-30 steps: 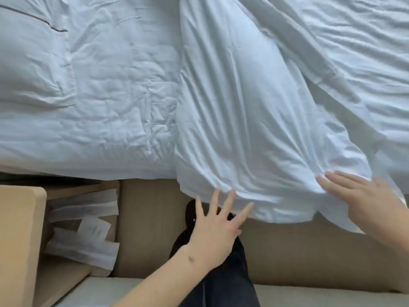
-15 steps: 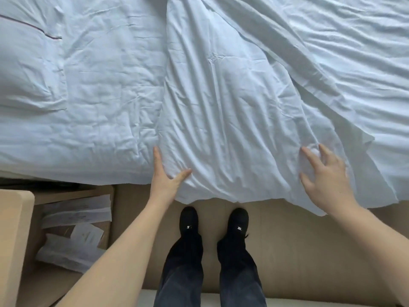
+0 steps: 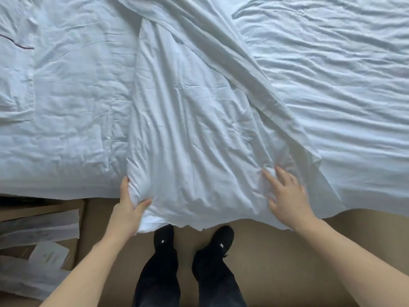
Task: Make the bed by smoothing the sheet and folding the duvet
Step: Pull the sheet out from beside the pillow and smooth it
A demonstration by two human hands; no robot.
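A white, soft, heavily creased duvet (image 3: 199,134) lies across the bed, one folded flap of it running from the far middle of the mattress down to the near edge and spilling a little over it. Its surface is all fine wrinkles, with a flat hemmed band slanting along its right side. To the left lies the wrinkled white sheet (image 3: 73,111) — thin cotton by the look of it — and at the far left corner one pillow (image 3: 13,69) with a thin dark piped line.

Two bare hands work at the near edge. The left hand (image 3: 128,209) grips the duvet's left corner, thumb on top and fingers tucked under the cloth, forearm reaching up from the lower left. The right hand (image 3: 285,193) lies flat on the duvet with fingers spread wide, pressing the puckered fabric and holding nothing; its forearm comes in from the lower right.

Below the overhang, two black shoes (image 3: 163,238) and dark trouser legs stand on a tan floor (image 3: 276,251). At the left, beside the bed, a tan wooden shelf (image 3: 73,247) holds several pale paper slips — their print is too blurred to read.
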